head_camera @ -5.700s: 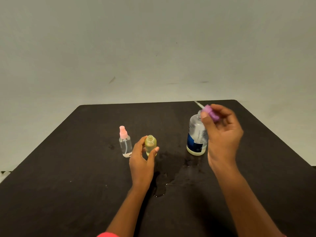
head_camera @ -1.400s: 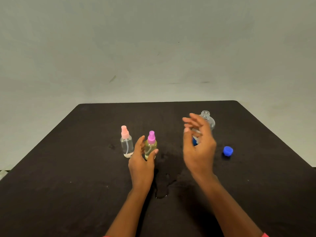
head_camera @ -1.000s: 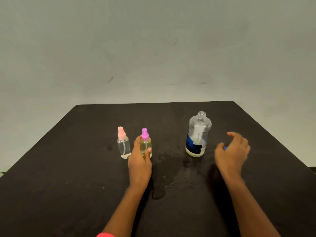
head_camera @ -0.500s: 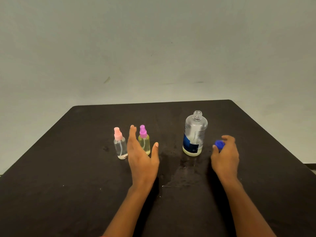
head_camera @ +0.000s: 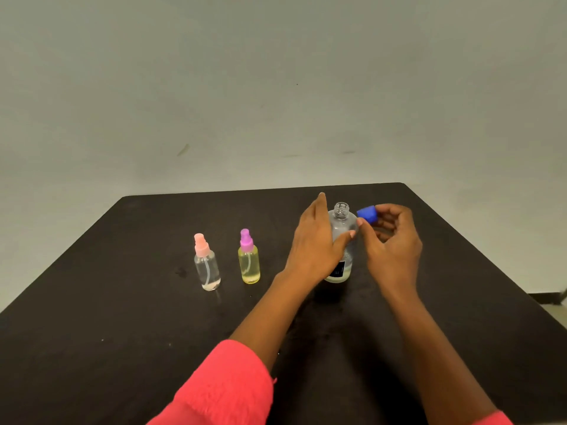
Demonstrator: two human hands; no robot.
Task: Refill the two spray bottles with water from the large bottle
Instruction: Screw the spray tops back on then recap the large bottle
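On the black table (head_camera: 122,302) the large clear bottle with a dark label (head_camera: 346,226) stood upright and uncapped, toward one o'clock from the table's middle. The left hand (head_camera: 316,243), in a pink sleeve (head_camera: 227,384), was up against the bottle from nine o'clock, fingers straight and pointing up, thumb laid across the front of it; I could not tell whether the fingers touched. The right hand (head_camera: 391,243) pinched the small blue cap (head_camera: 367,213) in curled fingertips, at three o'clock of the bottle's mouth and just beside it. At the bottle's nine o'clock stood the yellowish spray bottle with a purple top (head_camera: 249,265), and at nine o'clock of that, the clear spray bottle with a pink top (head_camera: 207,268), both closed.
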